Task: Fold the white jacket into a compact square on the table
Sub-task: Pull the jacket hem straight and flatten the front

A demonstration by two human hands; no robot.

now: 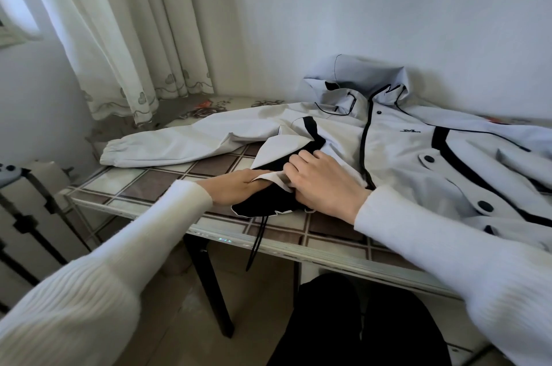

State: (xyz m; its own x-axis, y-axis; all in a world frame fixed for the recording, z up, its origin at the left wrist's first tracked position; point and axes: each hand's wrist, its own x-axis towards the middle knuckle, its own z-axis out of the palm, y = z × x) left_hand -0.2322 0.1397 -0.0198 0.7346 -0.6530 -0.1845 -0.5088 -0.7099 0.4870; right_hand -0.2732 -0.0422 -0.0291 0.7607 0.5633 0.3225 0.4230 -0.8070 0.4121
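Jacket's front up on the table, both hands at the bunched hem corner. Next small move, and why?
Probably pull that corner flat toward the table edge. The left hand and right hand grip the crumpled hem of the white jacket, black lining showing, drawcord dangling off the table.

The jacket is showing white with black trim; the tabletop is showing brown-and-cream checks.

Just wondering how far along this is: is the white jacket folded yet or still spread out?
Mostly spread: the white jacket with black trim lies open on the tiled table, one sleeve stretched out; only its near corner is bunched.
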